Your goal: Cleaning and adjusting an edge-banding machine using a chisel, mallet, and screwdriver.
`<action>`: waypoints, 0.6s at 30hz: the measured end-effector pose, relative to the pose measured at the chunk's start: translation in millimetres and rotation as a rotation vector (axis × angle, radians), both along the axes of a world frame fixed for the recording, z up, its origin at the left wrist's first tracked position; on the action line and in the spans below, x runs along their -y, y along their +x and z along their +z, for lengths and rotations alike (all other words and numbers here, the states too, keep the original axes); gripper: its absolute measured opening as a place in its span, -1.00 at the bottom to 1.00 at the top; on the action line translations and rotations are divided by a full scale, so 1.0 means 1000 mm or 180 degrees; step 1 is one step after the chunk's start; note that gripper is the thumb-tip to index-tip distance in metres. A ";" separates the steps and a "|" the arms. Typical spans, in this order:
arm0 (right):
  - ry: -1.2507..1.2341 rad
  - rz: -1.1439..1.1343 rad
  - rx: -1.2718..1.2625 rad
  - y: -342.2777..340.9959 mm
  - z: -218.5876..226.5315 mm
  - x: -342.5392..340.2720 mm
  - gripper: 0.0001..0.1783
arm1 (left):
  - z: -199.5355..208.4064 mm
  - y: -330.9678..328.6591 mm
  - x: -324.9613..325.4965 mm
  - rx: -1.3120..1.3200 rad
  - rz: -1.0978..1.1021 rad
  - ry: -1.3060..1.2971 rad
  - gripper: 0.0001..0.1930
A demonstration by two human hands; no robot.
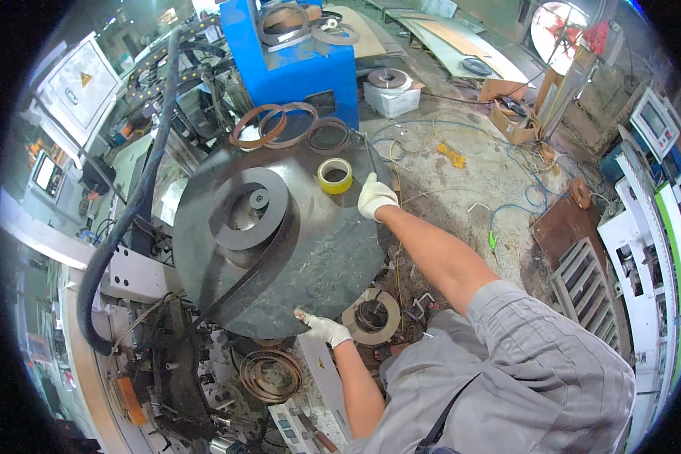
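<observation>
A large dark round table [340, 257] lies before me. My right hand [376, 198], in a white glove, is closed at its right edge, thumb up on the rim and the other fingers curled. My left hand [325, 328], gloved too, is at the near edge; its fingertips touch the rim and the lower fingers are partly hidden. A roll of yellow tape [335, 181] stands on the table just left of my right hand. Farther left sits a coil of dark edge banding [234, 227] around a small hub, its loose strip running toward the near left edge.
Brown banding rings [328, 136] lie at the table's far edge, before a blue cabinet [295, 76]. Below are another coil [372, 316] and ring stack [271, 375]. A thick black hose [132, 204] and machine stand left. Cables, a carton [513, 125] and a grate [589, 291] occupy the right floor.
</observation>
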State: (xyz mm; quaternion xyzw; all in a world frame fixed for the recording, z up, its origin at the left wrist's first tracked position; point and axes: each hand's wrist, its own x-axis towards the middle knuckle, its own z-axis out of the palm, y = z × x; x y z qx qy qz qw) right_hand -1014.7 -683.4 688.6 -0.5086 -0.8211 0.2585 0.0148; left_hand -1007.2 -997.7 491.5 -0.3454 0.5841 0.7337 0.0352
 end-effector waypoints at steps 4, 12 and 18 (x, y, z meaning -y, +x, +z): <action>-0.0086 -0.0066 0.0070 0.026 -0.001 -0.017 -0.39 | 0.064 0.021 -0.033 -0.0372 0.0471 0.0281 -0.09; -0.0074 0.0168 0.0072 0.030 -0.005 0.009 -0.36 | 0.040 0.012 -0.009 0.0029 0.0188 -0.0619 -0.11; -0.0066 0.0158 -0.0153 0.040 -0.005 0.005 -0.38 | 0.022 0.017 -0.007 -0.0584 0.0217 -0.0388 -0.10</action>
